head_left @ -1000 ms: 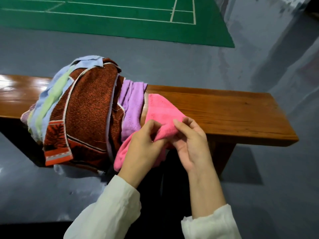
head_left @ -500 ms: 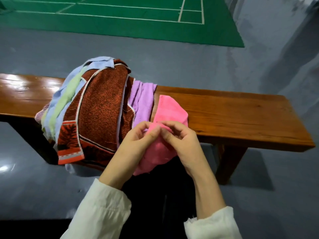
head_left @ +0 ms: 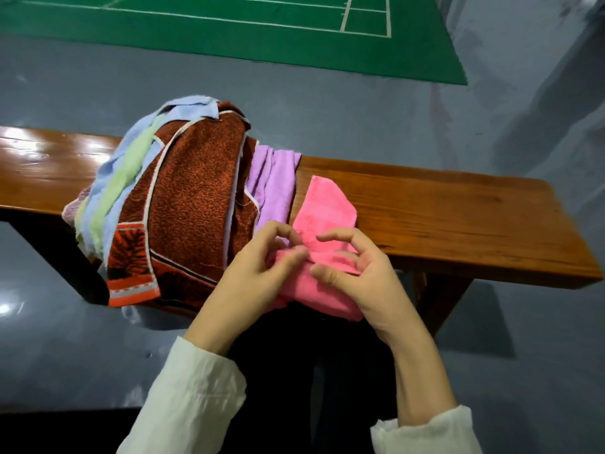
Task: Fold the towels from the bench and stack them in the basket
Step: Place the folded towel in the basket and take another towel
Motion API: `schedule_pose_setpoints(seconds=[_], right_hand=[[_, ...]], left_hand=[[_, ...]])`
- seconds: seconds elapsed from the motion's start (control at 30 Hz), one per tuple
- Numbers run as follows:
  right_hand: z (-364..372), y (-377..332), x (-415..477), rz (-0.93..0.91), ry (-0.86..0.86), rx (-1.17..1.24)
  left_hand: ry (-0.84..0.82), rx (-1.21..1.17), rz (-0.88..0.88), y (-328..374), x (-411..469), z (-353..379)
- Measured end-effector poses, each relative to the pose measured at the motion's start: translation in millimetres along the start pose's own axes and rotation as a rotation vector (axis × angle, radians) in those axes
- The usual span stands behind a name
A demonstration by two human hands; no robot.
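grey floor (head_left: 327, 103) fills most of what i see, smooth and a little shiny, with a green court mat (head_left: 229, 31) marked in white lines lying at the far side. on the floor stands the long wooden worktop (head_left: 442, 217), glossy brown, running from left to right in front of me. a heap of towels sits on its left half and spills over the near edge. biggest of them is the rust-brown towel (head_left: 196, 198), with a white border and an orange patterned band at its hanging end; it drapes over the top of the heap. a light blue towel (head_left: 193, 108) lies under it on the left, with a pale green strip of cloth running down it. a purple towel (head_left: 275, 178) shows from beneath the right side of the rust-brown one, lying on the worktop. my white sleeves (head_left: 190, 398) come in from the bottom.

just right of the purple one is the pink towel (head_left: 324, 208). its far part lies flat on the wood, and its near part hangs over the front edge, gathered into a fold. my left hand (head_left: 255, 273) pinches that fold between thumb and curled fingers. my right hand (head_left: 357, 273) holds the same fold from the other side, thumb pressed on top and fingers curled round the cloth. the two thumbs are nearly touching.
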State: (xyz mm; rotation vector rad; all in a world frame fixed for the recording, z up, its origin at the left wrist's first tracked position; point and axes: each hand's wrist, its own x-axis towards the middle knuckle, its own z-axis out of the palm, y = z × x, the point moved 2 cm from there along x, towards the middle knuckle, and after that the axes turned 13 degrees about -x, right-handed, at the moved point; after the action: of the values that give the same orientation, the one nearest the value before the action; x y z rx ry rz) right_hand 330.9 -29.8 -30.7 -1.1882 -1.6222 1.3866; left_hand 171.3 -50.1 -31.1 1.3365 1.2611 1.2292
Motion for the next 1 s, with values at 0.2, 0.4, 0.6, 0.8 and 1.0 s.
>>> schedule_pose_setpoints(seconds=[0.2,0.4,0.6,0.8,1.0], right_hand=[[-6,1,1,-0.022,0.164,-0.115],[-17,13,4,0.015,0.436,-0.096],[-18,5,-2,-0.05,0.385,0.007],[-12,-3,-4,-0.122,0.279,-0.045],[-22,9,-2,-0.095,0.408,-0.115]], left_hand=[[0.043,0.072,-0.015,1,0,-14],[0.215,0.388,0.028,2,-3,-28],[-0.001,0.14,0.012,5,-5,10],[0.029,0.135,0.132,14,0,29],[-0.159,-0.049,-0.161,4,-5,15]])
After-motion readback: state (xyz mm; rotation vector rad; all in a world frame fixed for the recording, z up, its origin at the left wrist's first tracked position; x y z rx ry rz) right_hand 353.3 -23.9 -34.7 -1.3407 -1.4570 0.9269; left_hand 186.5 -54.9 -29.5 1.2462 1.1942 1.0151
